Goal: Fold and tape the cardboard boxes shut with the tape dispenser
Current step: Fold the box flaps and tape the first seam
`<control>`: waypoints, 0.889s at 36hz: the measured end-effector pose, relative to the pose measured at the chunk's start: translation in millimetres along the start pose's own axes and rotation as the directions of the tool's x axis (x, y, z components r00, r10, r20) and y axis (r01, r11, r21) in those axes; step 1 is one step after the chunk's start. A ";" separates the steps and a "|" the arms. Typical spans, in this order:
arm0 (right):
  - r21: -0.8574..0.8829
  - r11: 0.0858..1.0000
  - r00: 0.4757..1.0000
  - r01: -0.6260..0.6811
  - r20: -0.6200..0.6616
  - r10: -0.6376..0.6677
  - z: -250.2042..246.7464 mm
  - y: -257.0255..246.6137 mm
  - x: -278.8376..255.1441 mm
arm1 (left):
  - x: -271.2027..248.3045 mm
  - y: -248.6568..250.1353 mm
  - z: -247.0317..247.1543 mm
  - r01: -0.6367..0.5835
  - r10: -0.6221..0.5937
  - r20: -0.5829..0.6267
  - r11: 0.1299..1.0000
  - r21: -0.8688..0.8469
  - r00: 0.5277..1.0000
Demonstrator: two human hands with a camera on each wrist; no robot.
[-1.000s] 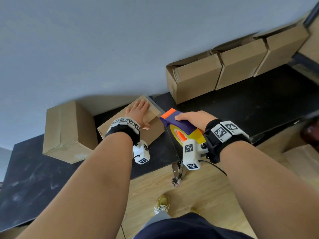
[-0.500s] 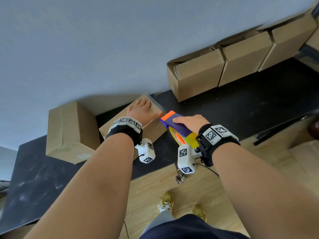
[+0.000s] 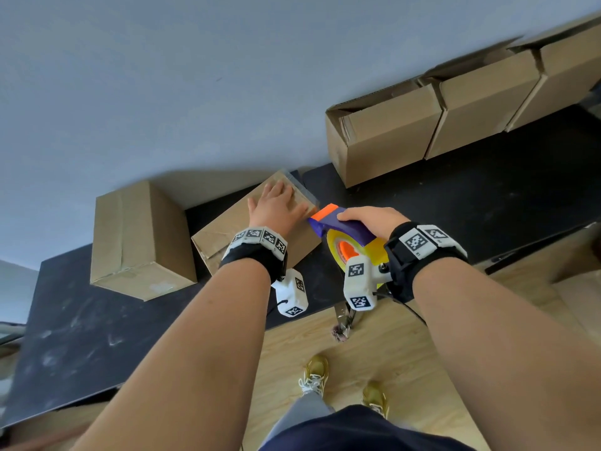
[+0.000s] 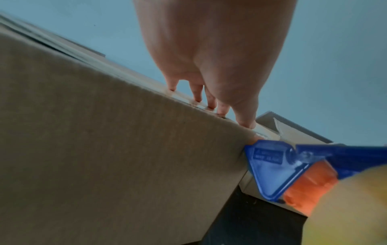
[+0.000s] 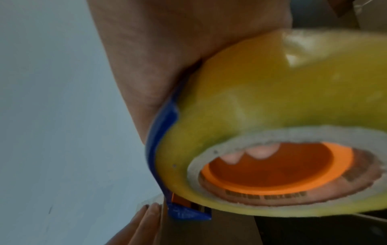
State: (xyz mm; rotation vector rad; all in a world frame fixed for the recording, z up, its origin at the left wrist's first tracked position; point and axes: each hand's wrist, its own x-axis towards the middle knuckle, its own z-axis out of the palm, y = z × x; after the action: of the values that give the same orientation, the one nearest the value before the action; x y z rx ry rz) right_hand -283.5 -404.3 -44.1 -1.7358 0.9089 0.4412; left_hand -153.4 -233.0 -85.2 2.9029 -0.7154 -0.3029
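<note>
Tilted cardboard box (image 3: 247,229) on the black tabletop (image 3: 455,203), close against the wall, one long top edge carrying a strip of clear tape (image 3: 300,190). Left hand (image 3: 276,206) flat on the box top, fingers straight and spread, tips pressing along the taped edge, as seen also from the left wrist (image 4: 209,66). Right hand (image 3: 374,219) wrapped over the blue body of the tape dispenser (image 3: 344,232), fingers curled round it and hooked into the orange core (image 5: 270,165) of the yellow roll. Hands close side by side, thumb of the left almost against the dispenser's orange nose (image 3: 323,211).

Key relation: dispenser nose right at the box's near right corner (image 4: 249,139), touching or nearly touching the cardboard where the tape line ends. Long axis of the taped seam running away from that corner, up and to the left toward the wall, under the left fingertips. Right hand nearer the seam's end, left hand holding the lid down along the line. Likely step: finishing or cutting the strip at the corner, needing a firm downward tilt of the blade while the left palm keeps the box from sliding.

Elsewhere: a closed box (image 3: 140,242) to the left, three open boxes (image 3: 393,138) in a row along the wall to the right, wooden floor (image 3: 390,346) below.
</note>
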 end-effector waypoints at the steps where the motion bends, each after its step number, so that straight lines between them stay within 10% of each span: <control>1: 0.017 1.000 1.000 0.003 0.018 -0.003 -0.5 -2.2 -0.8 | -0.8 0.2 -0.3 0.002 -0.002 0.004 1.000 -0.009 1.000; 5: -0.057 0.998 0.985 0.027 0.172 -0.017 2.0 -6.5 -2.2 | -5.8 2.6 -3.4 0.004 -0.004 0.009 1.000 -0.018 1.000; 9: -0.321 0.946 0.998 -0.040 0.038 0.055 12.2 17.9 6.0 | -11.4 5.2 -3.4 0.014 -0.014 0.004 0.999 -0.032 1.000; 14: -0.099 0.983 0.983 -0.154 -0.120 0.142 10.2 42.3 22.7 | -16.5 10.3 2.5 0.039 -0.039 -0.018 0.999 -0.006 0.999; 24: -0.242 0.970 0.989 0.018 -0.140 -0.053 5.1 22.0 28.8 | -20.5 17.8 14.1 0.051 -0.044 -0.080 0.995 0.089 0.996; 32: -0.606 0.793 0.968 0.059 -0.158 -0.194 24.0 41.0 68.5 | -22.5 14.6 25.2 0.048 -0.037 -0.140 0.996 0.079 0.990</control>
State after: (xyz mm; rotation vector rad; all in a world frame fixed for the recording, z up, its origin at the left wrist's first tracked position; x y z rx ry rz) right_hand -267.3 -412.0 -125.5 -2.4549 0.8428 0.4924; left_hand -185.0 -237.3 -103.4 2.9830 -0.6588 -0.0773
